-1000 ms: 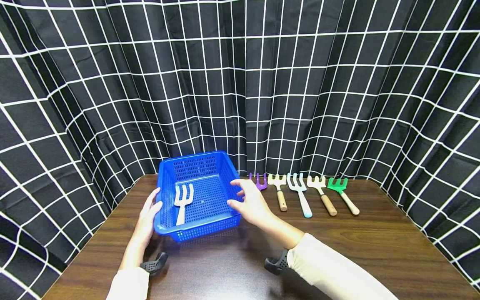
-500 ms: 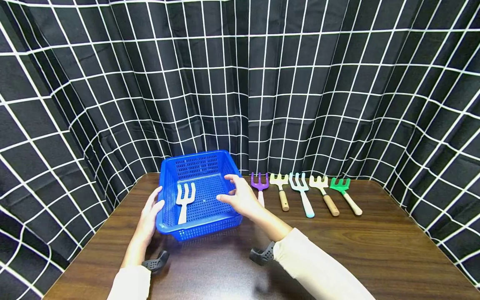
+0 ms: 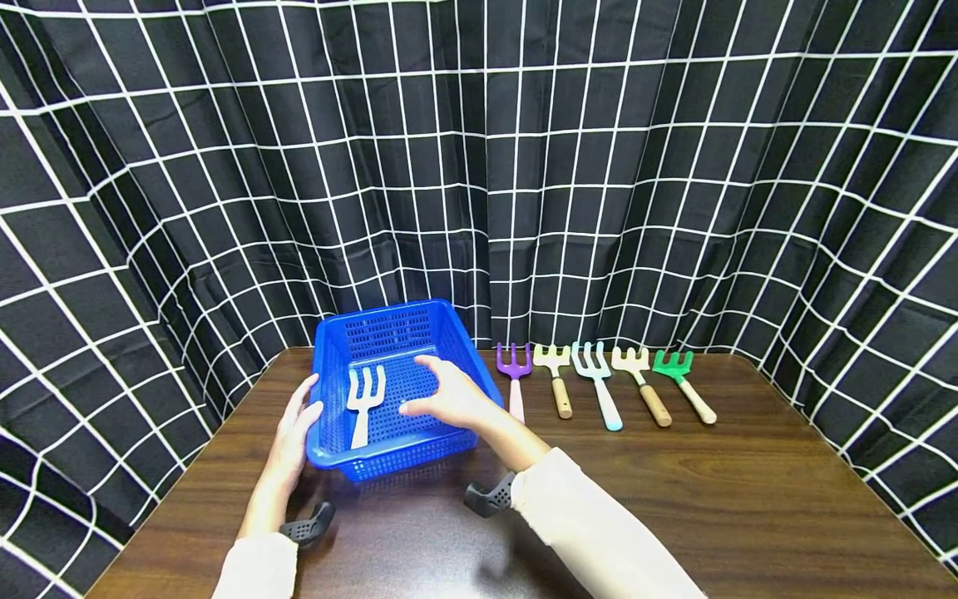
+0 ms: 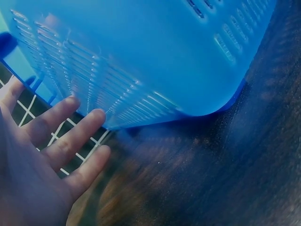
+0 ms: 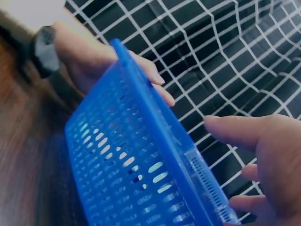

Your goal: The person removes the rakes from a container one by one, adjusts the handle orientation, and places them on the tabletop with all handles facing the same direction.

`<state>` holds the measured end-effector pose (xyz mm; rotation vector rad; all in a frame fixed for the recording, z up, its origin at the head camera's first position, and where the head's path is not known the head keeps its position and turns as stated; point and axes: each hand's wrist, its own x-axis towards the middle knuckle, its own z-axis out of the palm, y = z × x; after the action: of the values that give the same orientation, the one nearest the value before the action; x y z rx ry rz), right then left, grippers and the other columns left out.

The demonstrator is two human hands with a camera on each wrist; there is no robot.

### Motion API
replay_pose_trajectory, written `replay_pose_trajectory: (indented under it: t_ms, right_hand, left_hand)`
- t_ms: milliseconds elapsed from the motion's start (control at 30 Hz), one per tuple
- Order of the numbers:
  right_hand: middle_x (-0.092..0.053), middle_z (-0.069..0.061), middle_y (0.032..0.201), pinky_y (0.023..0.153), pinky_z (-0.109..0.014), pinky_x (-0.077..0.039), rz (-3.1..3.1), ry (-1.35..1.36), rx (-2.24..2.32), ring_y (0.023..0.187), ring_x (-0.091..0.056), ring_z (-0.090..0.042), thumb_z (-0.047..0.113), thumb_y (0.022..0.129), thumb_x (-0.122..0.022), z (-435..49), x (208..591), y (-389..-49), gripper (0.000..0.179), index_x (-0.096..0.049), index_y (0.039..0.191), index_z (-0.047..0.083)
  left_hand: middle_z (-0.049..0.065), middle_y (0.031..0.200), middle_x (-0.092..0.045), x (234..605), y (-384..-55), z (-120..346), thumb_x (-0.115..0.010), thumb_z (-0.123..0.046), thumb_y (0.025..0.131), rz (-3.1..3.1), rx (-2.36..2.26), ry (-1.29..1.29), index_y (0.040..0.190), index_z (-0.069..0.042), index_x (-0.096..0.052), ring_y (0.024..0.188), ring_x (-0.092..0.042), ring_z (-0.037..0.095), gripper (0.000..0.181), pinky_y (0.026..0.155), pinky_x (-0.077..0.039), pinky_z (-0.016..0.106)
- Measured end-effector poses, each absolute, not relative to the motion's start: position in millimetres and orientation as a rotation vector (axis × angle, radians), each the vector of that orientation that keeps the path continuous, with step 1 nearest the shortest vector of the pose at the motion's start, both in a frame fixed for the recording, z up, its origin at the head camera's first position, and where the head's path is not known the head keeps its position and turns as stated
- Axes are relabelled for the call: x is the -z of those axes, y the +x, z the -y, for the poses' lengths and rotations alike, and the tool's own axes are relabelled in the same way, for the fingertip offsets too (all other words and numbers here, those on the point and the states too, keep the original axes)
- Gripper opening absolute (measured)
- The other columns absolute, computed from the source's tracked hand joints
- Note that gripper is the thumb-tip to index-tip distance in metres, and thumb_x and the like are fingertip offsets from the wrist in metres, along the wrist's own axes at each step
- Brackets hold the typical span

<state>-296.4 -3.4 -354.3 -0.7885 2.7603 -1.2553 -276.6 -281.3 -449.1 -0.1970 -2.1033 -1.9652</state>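
In the head view, a blue perforated plastic basket [image 3: 404, 453] stands on the left of the table, with one white hand fork [image 3: 362, 403] lying inside. My left hand [image 3: 290, 437] is at its left side, the thumb over the rim. The left wrist view shows straight, spread fingers [image 4: 75, 136] touching the outer wall. My right hand [image 3: 456, 399] hovers over the basket's right part, thumb and forefinger apart, with nothing between them. To its right lies a purple hand fork [image 3: 514, 363] with a pink handle, partly hidden by the right wrist.
A row of hand forks continues rightward: a pale yellow one [image 3: 560, 389], a light blue one [image 3: 602, 387], a cream one [image 3: 645, 391] and a green one [image 3: 684, 384]. They lie on the brown table [image 3: 696, 499]. A black gridded curtain [image 3: 524, 166] hangs behind.
My right hand has moved left, from the basket's right rim to over its inside, uncovering more of the purple hand fork. The left hand stays at the basket's side.
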Motion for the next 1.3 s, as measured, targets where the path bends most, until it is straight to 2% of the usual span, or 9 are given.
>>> replay_pose_trajectory:
  t_ms: [333,567,667,833,1000,1133,1300]
  right_hand:
    - [-0.041,-0.012,0.149,0.111,-0.040,-0.028,-2.493,-0.836,1.222,0.138,-0.035,-0.026,0.026,0.080,-0.079,27.9,362.5,-312.5,0.080,-0.039,0.148,0.011]
    - [-0.042,-0.013,0.146,0.098,-0.058,-0.041,-2.091,-0.673,1.460,0.124,-0.050,-0.033,0.017,0.088,-0.070,35.1,367.7,-321.8,0.065,-0.042,0.147,0.017]
    - [-0.043,-0.016,0.145,0.096,-0.058,-0.042,-2.066,-0.693,1.454,0.120,-0.054,-0.033,0.017,0.090,-0.068,40.1,367.8,-323.5,0.062,-0.043,0.146,0.015]
    - [-0.056,-0.015,0.133,0.092,-0.044,-0.048,-2.244,-0.845,1.312,0.115,-0.057,-0.028,0.019,0.090,-0.067,52.0,366.8,-320.2,0.055,-0.049,0.141,0.010]
    - [-0.065,-0.010,0.120,0.090,-0.027,-0.046,-2.413,-0.964,1.176,0.111,-0.061,-0.019,0.025,0.088,-0.068,66.8,367.6,-316.3,0.051,-0.056,0.135,0.011]
    - [-0.066,-0.008,0.121,0.089,-0.024,-0.045,-2.410,-0.965,1.088,0.108,-0.062,-0.014,0.028,0.088,-0.069,74.7,370.2,-316.8,0.052,-0.056,0.136,0.013]
    - [-0.064,-0.009,0.125,0.088,-0.023,-0.045,-2.336,-0.963,1.041,0.104,-0.064,-0.014,0.026,0.089,-0.069,77.7,371.8,-317.4,0.053,-0.054,0.138,0.011]
  left_hand:
    - [0.024,0.135,-0.041,447.1,-275.7,277.3,-0.036,-0.017,0.106,2.040,1.997,-0.227,0.151,-0.008,-0.026,0.102,-0.062,0.015,0.048,0.077,-0.053,0.027]
    - [0.022,0.134,-0.043,446.3,-276.7,278.0,-0.038,-0.018,0.105,2.042,2.008,-0.225,0.151,-0.009,-0.027,0.102,-0.062,0.016,0.048,0.077,-0.053,0.027]
    - [0.017,0.132,-0.046,447.2,-276.8,279.2,-0.038,-0.017,0.105,2.036,2.001,-0.216,0.150,-0.009,-0.028,0.104,-0.061,0.016,0.047,0.079,-0.053,0.028]
    - [0.021,0.135,-0.042,449.8,-275.3,278.8,-0.038,-0.017,0.105,2.030,1.995,-0.224,0.151,-0.008,-0.027,0.106,-0.060,0.016,0.048,0.080,-0.052,0.028]
    - [0.028,0.138,-0.039,450.7,-272.9,277.6,-0.038,-0.018,0.105,2.029,2.001,-0.224,0.151,-0.007,-0.026,0.105,-0.061,0.013,0.048,0.079,-0.052,0.026]
    - [0.028,0.141,-0.038,449.0,-273.2,277.8,-0.038,-0.017,0.105,2.031,1.990,-0.246,0.151,-0.007,-0.026,0.107,-0.058,0.012,0.048,0.080,-0.051,0.023]
    - [0.029,0.141,-0.037,446.1,-274.2,278.2,-0.038,-0.018,0.105,2.033,1.988,-0.246,0.151,-0.006,-0.026,0.107,-0.058,0.011,0.048,0.081,-0.050,0.021]
